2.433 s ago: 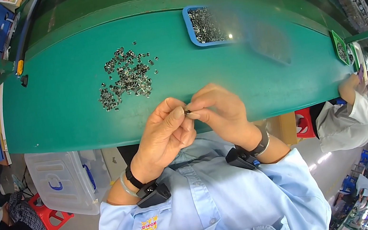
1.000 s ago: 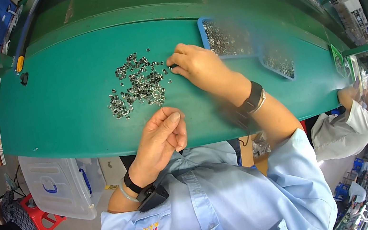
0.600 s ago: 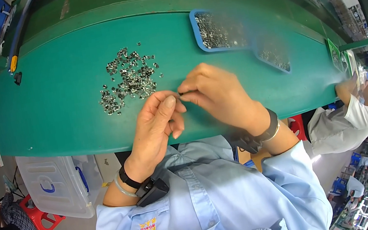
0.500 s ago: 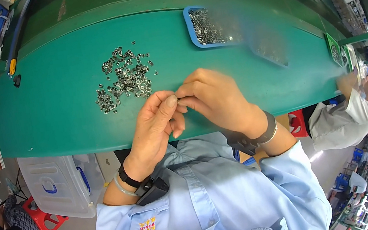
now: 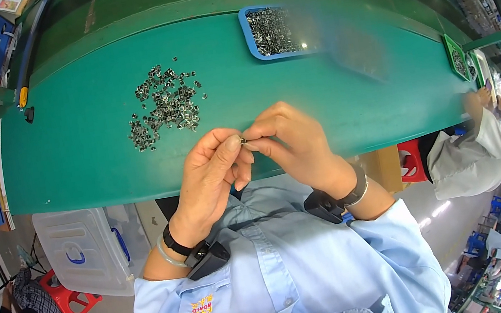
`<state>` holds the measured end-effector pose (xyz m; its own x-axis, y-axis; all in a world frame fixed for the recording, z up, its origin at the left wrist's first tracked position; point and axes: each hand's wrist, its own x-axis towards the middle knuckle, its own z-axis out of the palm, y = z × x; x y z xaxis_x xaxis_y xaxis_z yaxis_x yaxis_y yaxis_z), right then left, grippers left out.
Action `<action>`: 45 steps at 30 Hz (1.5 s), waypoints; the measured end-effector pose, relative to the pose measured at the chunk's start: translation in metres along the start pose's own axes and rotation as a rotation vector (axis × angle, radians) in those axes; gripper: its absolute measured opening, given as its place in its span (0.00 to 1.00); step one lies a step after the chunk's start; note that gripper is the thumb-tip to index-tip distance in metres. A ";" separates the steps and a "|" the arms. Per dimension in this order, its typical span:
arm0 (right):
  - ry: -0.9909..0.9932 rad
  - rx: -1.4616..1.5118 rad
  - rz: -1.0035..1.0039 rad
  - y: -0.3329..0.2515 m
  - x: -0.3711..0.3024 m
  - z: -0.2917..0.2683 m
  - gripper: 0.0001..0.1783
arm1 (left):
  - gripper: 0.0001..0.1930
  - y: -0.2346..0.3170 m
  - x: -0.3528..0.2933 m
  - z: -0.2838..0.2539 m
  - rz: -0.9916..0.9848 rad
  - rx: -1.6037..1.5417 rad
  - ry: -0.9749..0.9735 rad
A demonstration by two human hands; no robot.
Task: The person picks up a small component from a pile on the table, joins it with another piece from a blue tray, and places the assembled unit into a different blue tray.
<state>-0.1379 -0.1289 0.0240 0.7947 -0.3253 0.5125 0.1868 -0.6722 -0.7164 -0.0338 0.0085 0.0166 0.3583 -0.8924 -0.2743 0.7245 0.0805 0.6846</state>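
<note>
A small shiny metal piece [image 5: 243, 140] is pinched between the fingertips of both hands, just above the table's near edge. My left hand [image 5: 206, 173] grips it from the left with thumb and forefinger, its other fingers curled. From the right, my right hand [image 5: 297, 142] closes thumb and forefinger on the same piece. The fingertips cover most of it, so its exact shape cannot be made out. Beyond my left hand, a loose pile of similar small metal parts [image 5: 172, 108] is spread on the green tabletop [image 5: 78, 144].
A blue tray [image 5: 248, 35] full of small metal parts stands at the far side, its right part blurred. A green tray [image 5: 456, 57] is at the far right, near a co-worker's sleeve [image 5: 479, 150]. A clear lidded box [image 5: 85, 248] stands below the table at left.
My right hand has turned slightly and its fingers have straightened, so the metal piece now shows between the fingertips. My left hand keeps its pinch. The whole view has shifted a little.
</note>
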 end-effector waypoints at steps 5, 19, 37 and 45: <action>0.011 -0.029 -0.023 -0.001 0.000 0.000 0.10 | 0.09 0.004 -0.002 0.004 0.018 0.008 0.004; 0.012 0.062 0.101 -0.004 -0.005 0.004 0.10 | 0.08 -0.011 0.009 -0.008 0.020 -0.166 -0.116; 0.007 -0.124 -0.044 0.003 -0.004 -0.001 0.12 | 0.13 0.012 -0.003 0.002 0.087 0.264 0.020; 0.021 0.183 0.062 0.000 -0.003 0.000 0.09 | 0.10 0.001 0.004 -0.011 -0.055 -0.188 -0.190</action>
<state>-0.1401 -0.1276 0.0228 0.7962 -0.3775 0.4728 0.2411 -0.5188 -0.8202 -0.0254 0.0095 0.0086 0.2111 -0.9637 -0.1635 0.8426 0.0947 0.5301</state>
